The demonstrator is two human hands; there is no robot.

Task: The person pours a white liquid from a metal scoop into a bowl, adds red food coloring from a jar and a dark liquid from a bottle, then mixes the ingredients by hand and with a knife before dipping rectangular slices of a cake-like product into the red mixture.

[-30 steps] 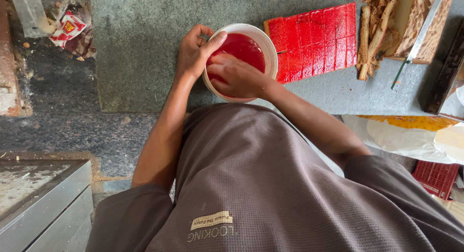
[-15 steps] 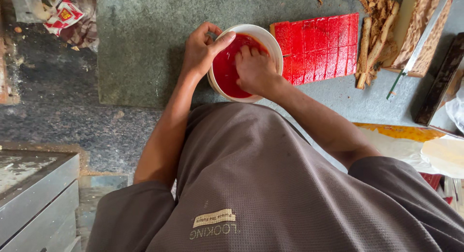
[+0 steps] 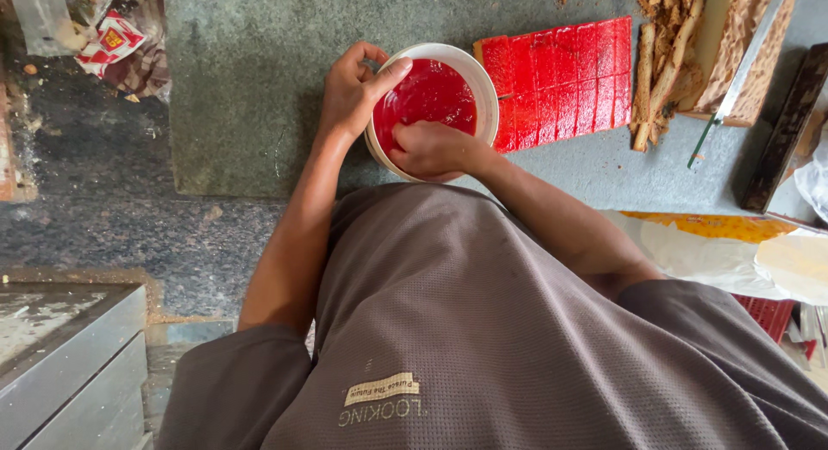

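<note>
Bowl: white, round, shallow, filled with glossy red liquid; standing on the grey stone slab, at 12 o'clock from the torso.
Handling: judged light but sloshy; smooth rim, likely slick where wet; best taken at two opposite rim points and kept level.
Red liquid: looks thick and staining; surface close under the rim, so little margin for tilt.
Left hand: at the bowl's 9 o'clock; fingers curled around the outer wall, thumb laid over the rim and pointing toward 2 o'clock.
Right hand: at the bowl's 6 o'clock; knuckles up, fingers folded down over the near rim into the bowl; fingertips hidden, so cannot tell whether pressed together or pinching something.
Bowl versus fingers: wall touching the left fingers, rim under the left thumb, near edge covered by the right hand.
Red scored block: flat, cut into small squares, touching or just beside the bowl at its 3 o'clock.
Brown sticks: farther out at 3 o'clock, beyond the block.
</note>
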